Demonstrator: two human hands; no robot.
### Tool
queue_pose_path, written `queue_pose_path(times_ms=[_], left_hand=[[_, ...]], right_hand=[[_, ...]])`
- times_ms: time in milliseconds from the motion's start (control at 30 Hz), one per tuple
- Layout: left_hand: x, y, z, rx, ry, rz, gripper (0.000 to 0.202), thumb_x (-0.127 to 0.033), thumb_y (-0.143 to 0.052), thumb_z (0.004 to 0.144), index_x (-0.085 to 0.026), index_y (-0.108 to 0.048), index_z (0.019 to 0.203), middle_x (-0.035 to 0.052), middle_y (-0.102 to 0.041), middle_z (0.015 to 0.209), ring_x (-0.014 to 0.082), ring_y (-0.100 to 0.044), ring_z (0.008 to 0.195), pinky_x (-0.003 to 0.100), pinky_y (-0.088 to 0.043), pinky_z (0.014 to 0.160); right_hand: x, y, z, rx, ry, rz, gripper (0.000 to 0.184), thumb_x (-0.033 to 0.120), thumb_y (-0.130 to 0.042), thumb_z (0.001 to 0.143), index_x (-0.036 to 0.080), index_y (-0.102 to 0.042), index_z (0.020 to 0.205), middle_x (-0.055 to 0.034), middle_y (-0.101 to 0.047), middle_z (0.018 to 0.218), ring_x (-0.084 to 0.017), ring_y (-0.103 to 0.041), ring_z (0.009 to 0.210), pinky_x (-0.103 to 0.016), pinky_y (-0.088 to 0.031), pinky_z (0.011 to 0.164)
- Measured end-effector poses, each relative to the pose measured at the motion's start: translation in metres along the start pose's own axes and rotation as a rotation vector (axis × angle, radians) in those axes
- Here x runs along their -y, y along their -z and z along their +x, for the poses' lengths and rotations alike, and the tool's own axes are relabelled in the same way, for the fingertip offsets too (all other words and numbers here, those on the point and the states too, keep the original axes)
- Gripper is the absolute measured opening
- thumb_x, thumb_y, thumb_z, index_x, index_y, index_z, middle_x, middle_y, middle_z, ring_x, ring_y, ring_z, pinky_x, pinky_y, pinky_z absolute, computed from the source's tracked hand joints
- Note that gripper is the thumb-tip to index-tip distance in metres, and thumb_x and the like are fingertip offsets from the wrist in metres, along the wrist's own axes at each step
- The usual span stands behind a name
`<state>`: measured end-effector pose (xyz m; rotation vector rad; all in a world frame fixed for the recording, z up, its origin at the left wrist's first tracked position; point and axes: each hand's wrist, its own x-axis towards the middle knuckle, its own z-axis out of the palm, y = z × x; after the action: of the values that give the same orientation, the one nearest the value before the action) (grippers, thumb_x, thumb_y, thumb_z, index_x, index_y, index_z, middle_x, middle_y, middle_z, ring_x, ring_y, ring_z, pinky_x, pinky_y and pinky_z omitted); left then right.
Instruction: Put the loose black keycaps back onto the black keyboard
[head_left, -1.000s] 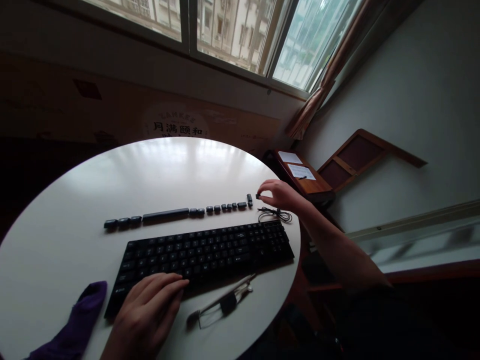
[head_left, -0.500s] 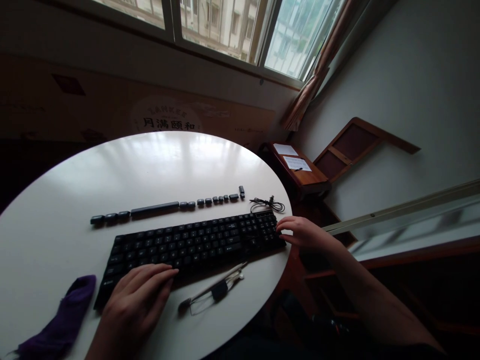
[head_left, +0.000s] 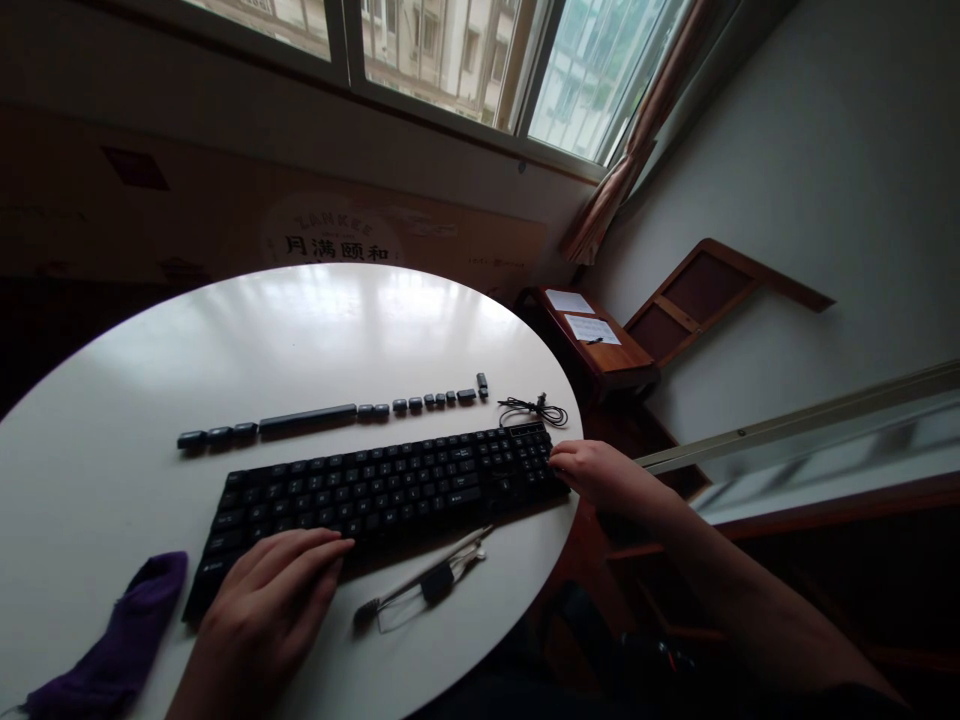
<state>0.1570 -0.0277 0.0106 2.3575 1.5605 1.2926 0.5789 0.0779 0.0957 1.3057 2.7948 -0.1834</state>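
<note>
A black keyboard [head_left: 360, 490] lies at a slant across the white round table. My left hand [head_left: 270, 595] is on its front left edge, fingers together over the lower keys and thumb by the near side, holding it. At the keyboard's right end, my right hand [head_left: 592, 468] has its fingertips closed on the edge beside the number pad. Behind the keyboard runs a row of loose keycaps, among them a long space bar [head_left: 307, 420]. In front lies a thin tool with a dark end and wire loops [head_left: 435, 580], its kind unclear.
A purple cloth [head_left: 124, 640] lies at the table's left front. The coiled black cable [head_left: 534, 408] sits near the right rim of the white table [head_left: 300, 330]. Beyond it stands a wooden chair [head_left: 622, 350] with papers and a pen on its seat.
The fingers of my right hand have drawn closer together at the keyboard's right edge. My left hand and the keyboard stay nearly the same; the view has shifted slightly.
</note>
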Motion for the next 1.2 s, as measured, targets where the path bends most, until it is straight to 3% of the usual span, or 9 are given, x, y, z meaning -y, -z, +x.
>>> queue_pose_path(times_ms=[233,467,633,733,833,900,1000,1200], left_hand=[[0.01,0.006,0.002,0.076,-0.103,0.048,0.023,-0.026,-0.062,0.093,-0.029,-0.07,0.114,0.0038,-0.073,0.109,0.0237,-0.068,0.099,0.038,-0.054,0.091],[-0.003,0.001,0.002,-0.012,-0.001,-0.027,0.018,-0.03,-0.058,0.097,-0.029,-0.072,0.109,0.0035,-0.072,0.107,0.0243,-0.067,0.097,0.04,-0.05,0.093],[0.0,0.003,0.002,-0.001,-0.032,-0.008,0.018,-0.026,-0.06,0.095,-0.028,-0.072,0.109,0.0036,-0.073,0.106,0.0233,-0.067,0.099,0.038,-0.051,0.093],[0.006,0.003,0.0,0.021,-0.074,0.008,0.019,-0.026,-0.062,0.094,-0.028,-0.073,0.109,0.0032,-0.074,0.107,0.0227,-0.067,0.099,0.036,-0.052,0.092],[0.008,0.002,-0.003,0.011,-0.066,0.016,0.019,-0.028,-0.06,0.095,-0.027,-0.074,0.108,0.0036,-0.074,0.108,0.023,-0.067,0.101,0.036,-0.052,0.094],[0.007,0.002,-0.003,0.007,-0.058,0.023,0.019,-0.029,-0.059,0.096,-0.027,-0.074,0.107,0.0041,-0.074,0.108,0.0229,-0.067,0.102,0.036,-0.052,0.095],[0.005,0.004,-0.002,-0.004,-0.088,0.047,0.018,-0.028,-0.06,0.095,-0.026,-0.075,0.107,0.0034,-0.074,0.106,0.0219,-0.067,0.1,0.034,-0.052,0.093],[0.003,0.004,-0.002,-0.032,-0.108,0.041,0.018,-0.024,-0.059,0.096,-0.025,-0.073,0.108,0.0035,-0.074,0.106,0.0222,-0.066,0.101,0.035,-0.05,0.094]], right_hand=[[0.007,0.01,0.009,0.124,-0.027,-0.121,0.009,0.009,-0.061,0.089,0.014,-0.067,0.085,-0.0051,-0.067,0.092,-0.012,-0.062,0.074,-0.021,-0.042,0.066],[0.016,0.007,0.017,0.168,-0.01,-0.225,0.018,0.002,-0.06,0.084,0.016,-0.066,0.074,-0.0037,-0.066,0.08,-0.012,-0.057,0.065,-0.025,-0.033,0.057],[0.01,0.015,0.022,0.149,-0.025,-0.151,0.017,0.006,-0.066,0.082,0.017,-0.07,0.069,-0.0037,-0.069,0.078,-0.013,-0.061,0.067,-0.025,-0.036,0.059],[0.0,0.035,0.049,0.023,-0.073,0.018,0.012,0.019,-0.067,0.089,0.019,-0.077,0.081,-0.0037,-0.073,0.085,-0.015,-0.066,0.077,-0.024,-0.044,0.069],[-0.007,0.053,0.101,-0.125,-0.243,0.148,0.021,0.03,-0.059,0.099,0.018,-0.077,0.1,-0.0051,-0.075,0.094,-0.015,-0.068,0.084,-0.023,-0.047,0.078],[-0.009,0.058,0.14,-0.069,-0.386,0.181,0.027,0.035,-0.057,0.101,0.016,-0.075,0.103,-0.0068,-0.074,0.096,-0.015,-0.068,0.085,-0.022,-0.047,0.076],[-0.01,0.052,0.187,0.032,-0.465,0.187,0.027,0.036,-0.063,0.097,0.011,-0.073,0.098,-0.0109,-0.074,0.095,-0.016,-0.068,0.08,-0.022,-0.048,0.071],[-0.013,0.032,0.219,0.164,-0.539,0.272,0.02,0.028,-0.071,0.088,0.008,-0.071,0.091,-0.0121,-0.072,0.08,-0.016,-0.064,0.058,-0.025,-0.053,0.059]])
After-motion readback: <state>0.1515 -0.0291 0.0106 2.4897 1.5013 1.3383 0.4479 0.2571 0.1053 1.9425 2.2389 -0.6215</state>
